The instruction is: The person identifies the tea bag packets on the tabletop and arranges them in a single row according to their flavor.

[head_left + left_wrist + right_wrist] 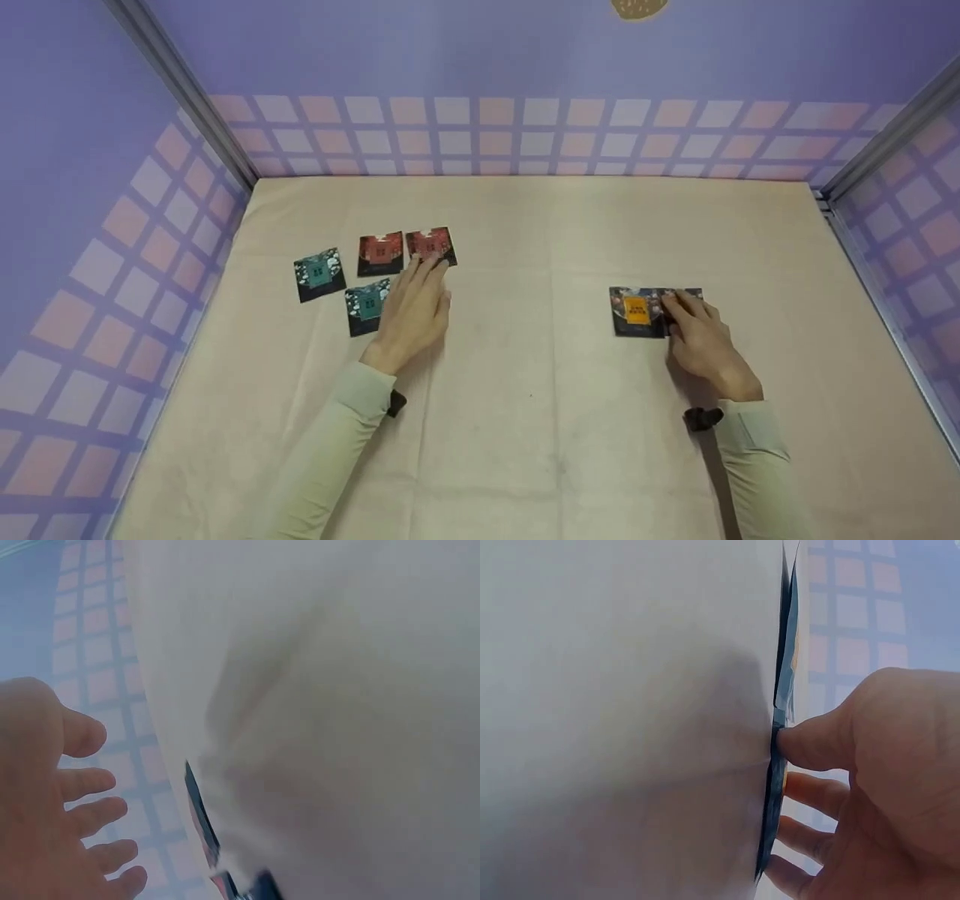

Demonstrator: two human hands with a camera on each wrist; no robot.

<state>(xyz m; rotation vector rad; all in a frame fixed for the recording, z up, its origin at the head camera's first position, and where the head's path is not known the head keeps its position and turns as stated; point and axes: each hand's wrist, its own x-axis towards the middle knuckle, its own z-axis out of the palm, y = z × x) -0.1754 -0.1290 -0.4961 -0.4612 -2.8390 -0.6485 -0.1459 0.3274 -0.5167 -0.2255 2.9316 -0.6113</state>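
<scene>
The right hand point(703, 345), right of centre, rests its thumb and spread, slightly bent fingers on a dark printed packet point(771, 802); an orange-labelled packet point(637, 310) adjoins it on the left. The left hand point(412, 311), left of centre, holds nothing, its fingers extended over a red packet point(430, 241). Another red packet point(381, 253) and two teal-labelled packets point(319, 274) lie farther left on the pale cloth point(502, 390).
</scene>
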